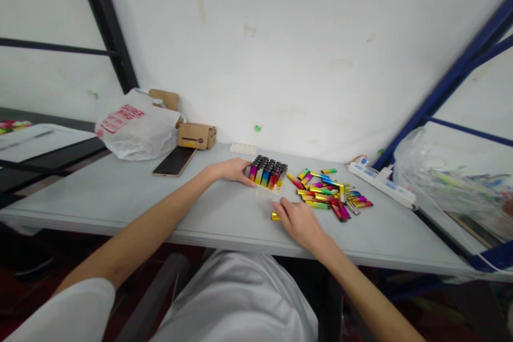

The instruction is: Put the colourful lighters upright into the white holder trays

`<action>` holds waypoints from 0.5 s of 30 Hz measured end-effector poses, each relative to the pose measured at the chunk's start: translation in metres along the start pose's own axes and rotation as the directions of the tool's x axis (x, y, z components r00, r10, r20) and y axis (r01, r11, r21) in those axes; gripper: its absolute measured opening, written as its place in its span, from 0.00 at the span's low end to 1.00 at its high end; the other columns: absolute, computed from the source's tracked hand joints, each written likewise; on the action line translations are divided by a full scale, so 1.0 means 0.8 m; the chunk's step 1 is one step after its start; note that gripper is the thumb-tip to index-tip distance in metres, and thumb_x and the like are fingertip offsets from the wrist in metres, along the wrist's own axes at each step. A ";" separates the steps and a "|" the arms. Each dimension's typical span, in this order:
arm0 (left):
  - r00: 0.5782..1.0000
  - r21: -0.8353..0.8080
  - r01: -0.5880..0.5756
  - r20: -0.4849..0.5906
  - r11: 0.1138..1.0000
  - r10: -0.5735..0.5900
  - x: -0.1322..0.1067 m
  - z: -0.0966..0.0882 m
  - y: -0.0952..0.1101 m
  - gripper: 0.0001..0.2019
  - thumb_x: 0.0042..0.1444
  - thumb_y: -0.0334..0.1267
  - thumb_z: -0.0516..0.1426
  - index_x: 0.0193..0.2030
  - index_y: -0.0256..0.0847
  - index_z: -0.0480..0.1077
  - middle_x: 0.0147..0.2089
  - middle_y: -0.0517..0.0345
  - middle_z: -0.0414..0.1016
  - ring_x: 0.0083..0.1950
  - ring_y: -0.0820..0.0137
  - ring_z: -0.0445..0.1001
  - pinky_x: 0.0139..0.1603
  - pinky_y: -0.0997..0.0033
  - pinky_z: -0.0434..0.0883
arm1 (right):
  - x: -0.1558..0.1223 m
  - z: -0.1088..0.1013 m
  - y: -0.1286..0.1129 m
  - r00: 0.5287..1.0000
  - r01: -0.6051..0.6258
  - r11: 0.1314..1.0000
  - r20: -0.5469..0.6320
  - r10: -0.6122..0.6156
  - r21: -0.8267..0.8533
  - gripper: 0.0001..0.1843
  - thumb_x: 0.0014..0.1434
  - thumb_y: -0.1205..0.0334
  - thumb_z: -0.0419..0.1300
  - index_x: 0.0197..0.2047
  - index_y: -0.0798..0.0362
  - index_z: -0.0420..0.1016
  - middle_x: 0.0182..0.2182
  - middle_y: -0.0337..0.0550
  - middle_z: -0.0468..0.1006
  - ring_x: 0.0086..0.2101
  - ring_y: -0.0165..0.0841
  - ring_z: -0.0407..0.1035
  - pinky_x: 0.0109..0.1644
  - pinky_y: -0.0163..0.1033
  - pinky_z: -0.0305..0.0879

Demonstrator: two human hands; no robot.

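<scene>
My left hand (pixel 237 170) grips the left side of a pale tray (pixel 263 188), thumb at its front and fingers behind. Colourful lighters (pixel 267 173) stand upright in it in rows, black tops up. In front of the tray, just above the table, my right hand (pixel 300 220) is closed around a lighter (pixel 275 216); only its golden end shows past the fingers. To the right of the tray lies a loose pile of shiny, multicoloured lighters (pixel 326 192), pointing in various directions.
On the grey table (pixel 224 214), a phone (pixel 175 161), a small cardboard box (pixel 196 135) and a white plastic bag (pixel 138 125) sit at the left. An empty white tray (pixel 243 148) lies by the wall. A power strip (pixel 382 184) runs along the right.
</scene>
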State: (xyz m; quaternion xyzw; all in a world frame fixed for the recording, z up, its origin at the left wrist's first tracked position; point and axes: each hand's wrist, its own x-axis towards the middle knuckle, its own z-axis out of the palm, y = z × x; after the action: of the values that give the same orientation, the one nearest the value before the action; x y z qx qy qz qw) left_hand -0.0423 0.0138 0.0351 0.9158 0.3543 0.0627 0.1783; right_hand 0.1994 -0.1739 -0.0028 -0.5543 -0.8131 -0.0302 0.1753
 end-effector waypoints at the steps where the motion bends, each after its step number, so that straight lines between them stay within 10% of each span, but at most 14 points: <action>1: 1.000 0.000 -0.007 -0.003 1.000 0.007 0.000 0.000 -0.001 0.36 0.47 0.66 0.66 0.54 0.38 0.76 0.39 0.56 0.81 0.38 0.62 0.75 0.39 0.70 0.66 | 0.009 -0.004 0.009 0.999 -0.045 0.999 -0.020 0.046 0.020 0.22 0.77 0.49 0.47 0.38 0.50 0.74 0.24 0.45 0.78 0.26 0.39 0.72 0.31 0.39 0.54; 5: 1.000 -0.010 -0.027 -0.006 1.000 0.027 0.000 0.001 -0.002 0.36 0.48 0.64 0.67 0.56 0.39 0.75 0.45 0.55 0.82 0.41 0.62 0.77 0.42 0.71 0.68 | 0.052 -0.030 0.045 0.989 -0.097 0.989 -0.099 0.108 0.115 0.18 0.75 0.48 0.51 0.41 0.50 0.74 0.30 0.46 0.80 0.29 0.39 0.73 0.33 0.38 0.54; 15: 1.000 0.000 -0.001 0.011 1.000 0.001 -0.001 -0.001 0.002 0.36 0.48 0.65 0.66 0.55 0.38 0.75 0.42 0.54 0.82 0.40 0.61 0.76 0.39 0.71 0.67 | 0.098 -0.095 0.075 0.968 0.118 0.949 0.178 -0.175 0.293 0.11 0.67 0.56 0.63 0.51 0.49 0.78 0.37 0.44 0.83 0.36 0.37 0.74 0.42 0.38 0.63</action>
State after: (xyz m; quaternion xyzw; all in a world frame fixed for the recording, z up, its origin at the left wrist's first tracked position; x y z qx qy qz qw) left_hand -0.0418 0.0124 0.0365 0.9163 0.3528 0.0579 0.1803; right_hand 0.2476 -0.0995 0.0851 -0.4617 -0.8619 0.1282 0.1659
